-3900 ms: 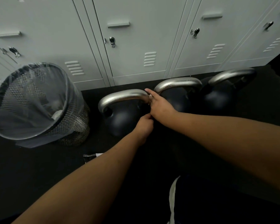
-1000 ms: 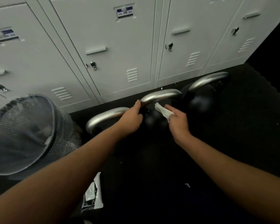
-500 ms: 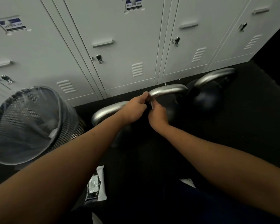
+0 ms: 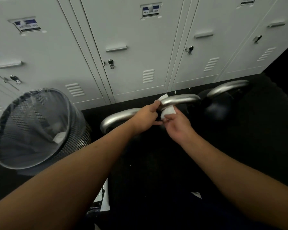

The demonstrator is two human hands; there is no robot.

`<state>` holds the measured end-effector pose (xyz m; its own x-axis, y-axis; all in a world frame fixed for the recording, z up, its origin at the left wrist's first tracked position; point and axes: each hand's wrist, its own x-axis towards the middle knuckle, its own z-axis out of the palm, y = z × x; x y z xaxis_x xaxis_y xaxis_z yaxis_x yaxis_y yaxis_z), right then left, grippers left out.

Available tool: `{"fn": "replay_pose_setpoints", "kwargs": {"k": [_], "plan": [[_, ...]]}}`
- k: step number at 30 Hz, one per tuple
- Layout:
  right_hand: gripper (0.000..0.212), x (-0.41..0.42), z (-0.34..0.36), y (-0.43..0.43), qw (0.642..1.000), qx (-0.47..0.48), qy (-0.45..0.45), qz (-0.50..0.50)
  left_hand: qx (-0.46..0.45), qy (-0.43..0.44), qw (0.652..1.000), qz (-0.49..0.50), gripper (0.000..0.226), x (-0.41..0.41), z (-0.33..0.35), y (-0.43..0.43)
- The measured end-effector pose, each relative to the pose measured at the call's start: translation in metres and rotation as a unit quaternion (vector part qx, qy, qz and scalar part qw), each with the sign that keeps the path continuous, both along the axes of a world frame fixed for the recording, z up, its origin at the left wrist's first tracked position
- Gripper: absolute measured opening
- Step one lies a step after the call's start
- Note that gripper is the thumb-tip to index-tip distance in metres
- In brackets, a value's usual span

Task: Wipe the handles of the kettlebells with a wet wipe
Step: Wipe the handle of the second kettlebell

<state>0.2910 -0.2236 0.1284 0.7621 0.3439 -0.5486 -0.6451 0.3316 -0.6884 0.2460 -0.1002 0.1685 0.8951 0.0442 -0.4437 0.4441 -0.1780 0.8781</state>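
Three black kettlebells with silver handles stand in a row on the dark floor before the lockers. A white wet wipe is looped round the left end of the middle handle. My left hand pinches the wipe's far end behind the handle, and my right hand pinches its near end below. The left kettlebell's handle is partly hidden by my left arm. To the right stands the third kettlebell, untouched.
A mesh waste bin lined with a clear bag stands at the left, crumpled wipes inside. A wipe packet lies on the floor under my left forearm. Grey lockers line the back.
One second ago my right hand held the wipe free in front of the middle handle. Both hands have since drawn it round the handle's left end.
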Motion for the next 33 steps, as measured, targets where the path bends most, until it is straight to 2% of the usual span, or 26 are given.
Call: {"fn": "replay_pose_setpoints", "kwargs": {"k": [1,5,7,12,14,15,16,17,18,19,20,21,22,23,24,28,31,33], "plan": [[0.064,-0.001,-0.002,0.001,1.0,-0.003,0.0,0.008,0.017,-0.004,1.0,-0.003,0.064,0.0,0.0,0.0],[0.063,-0.002,0.009,0.011,0.992,-0.12,-0.019,0.023,0.101,-0.011,0.994,-0.033,0.065,-0.002,0.002,0.0],[0.065,0.0,0.014,0.008,0.993,-0.115,0.003,0.011,0.138,-0.016,0.99,-0.036,0.063,-0.002,0.005,0.001],[0.067,-0.033,0.021,-0.016,0.993,-0.105,0.048,0.041,0.15,-0.01,0.988,-0.028,0.059,-0.003,0.007,-0.001],[0.063,-0.047,0.029,-0.019,0.992,-0.123,-0.011,0.036,0.15,-0.002,0.988,-0.033,0.061,-0.003,0.006,0.0],[0.062,-0.051,0.034,-0.02,0.984,-0.149,-0.09,0.039,0.146,-0.004,0.989,-0.038,0.064,-0.003,0.005,0.0],[0.063,-0.051,0.039,-0.021,0.959,-0.193,-0.202,0.047,0.14,-0.007,0.989,-0.042,0.067,-0.003,0.004,0.0],[0.065,-0.048,0.039,-0.022,0.906,-0.254,-0.335,0.053,0.133,-0.016,0.99,-0.045,0.069,-0.003,0.004,0.001],[0.066,-0.041,0.036,-0.023,0.818,-0.327,-0.468,0.068,0.124,-0.025,0.991,-0.045,0.07,-0.003,0.002,0.001],[0.067,-0.031,0.029,-0.024,0.694,-0.416,-0.579,0.101,0.117,-0.034,0.992,-0.043,0.069,-0.003,0.001,0.0],[0.067,-0.022,0.022,-0.024,0.563,-0.499,-0.643,0.142,0.113,-0.043,0.992,-0.039,0.067,-0.002,-0.001,0.0],[0.065,-0.015,0.015,-0.024,0.449,-0.572,-0.661,0.185,0.107,-0.05,0.992,-0.035,0.064,-0.001,-0.004,0.0],[0.063,-0.012,0.01,-0.023,0.37,-0.627,-0.646,0.227,0.102,-0.052,0.993,-0.031,0.061,-0.001,-0.007,0.001],[0.061,-0.012,0.008,-0.022,0.329,-0.661,-0.624,0.255,0.099,-0.052,0.993,-0.029,0.061,0.0,-0.01,0.001],[0.059,-0.014,0.007,-0.02,0.304,-0.679,-0.611,0.272,0.097,-0.052,0.994,-0.027,0.062,0.001,-0.011,0.001],[0.062,-0.014,0.02,0.001,0.223,-0.726,-0.57,0.315,0.087,-0.054,0.994,-0.03,0.068,0.001,-0.003,0.0],[0.068,-0.017,0.021,0.002,0.183,-0.754,-0.551,0.309,0.086,-0.055,0.994,-0.029,0.067,0.001,-0.002,0.001],[0.068,-0.026,0.016,-0.007,0.172,-0.757,-0.545,0.317,0.088,-0.052,0.994,-0.031,0.065,0.001,-0.007,0.002]]}}
